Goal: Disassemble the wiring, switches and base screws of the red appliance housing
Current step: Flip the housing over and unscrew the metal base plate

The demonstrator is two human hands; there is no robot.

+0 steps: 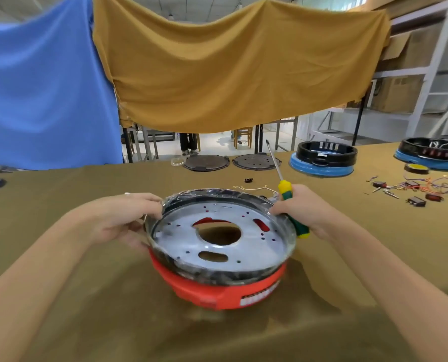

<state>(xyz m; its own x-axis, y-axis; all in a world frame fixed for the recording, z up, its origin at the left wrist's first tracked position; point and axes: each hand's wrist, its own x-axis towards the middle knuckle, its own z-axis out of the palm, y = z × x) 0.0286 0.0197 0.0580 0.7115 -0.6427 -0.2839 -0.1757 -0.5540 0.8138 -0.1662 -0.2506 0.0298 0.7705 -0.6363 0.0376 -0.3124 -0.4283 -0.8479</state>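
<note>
The work table (61, 257), covered in olive-brown cloth, spans the whole foreground. Behind it hang a mustard cloth (230, 69) and a blue cloth (42, 95).

The red appliance housing (217, 288) sits at table centre, near the front edge, and appears tipped slightly toward the camera. Inside it lies a silver metal plate (178, 241) with a large round centre hole, a smaller oval slot and scattered small holes; red shows through two openings.

At the far right stand two blue-based housings: one (322, 168) carries a black ring, the other (426, 163) holds a black ring with wiring visible inside. Two dark round discs (207, 163) lie at the far edge.

The left hand (128, 218) grips the housing's left rim, fingers curled over it. The right hand (303, 207) is wrapped round a screwdriver (286, 194) with a yellow-and-green handle, shaft pointing up and away, fingertips touching the right rim.

Loose wires and switches (413, 189) are scattered at right, near a tape roll (416, 168).
</note>
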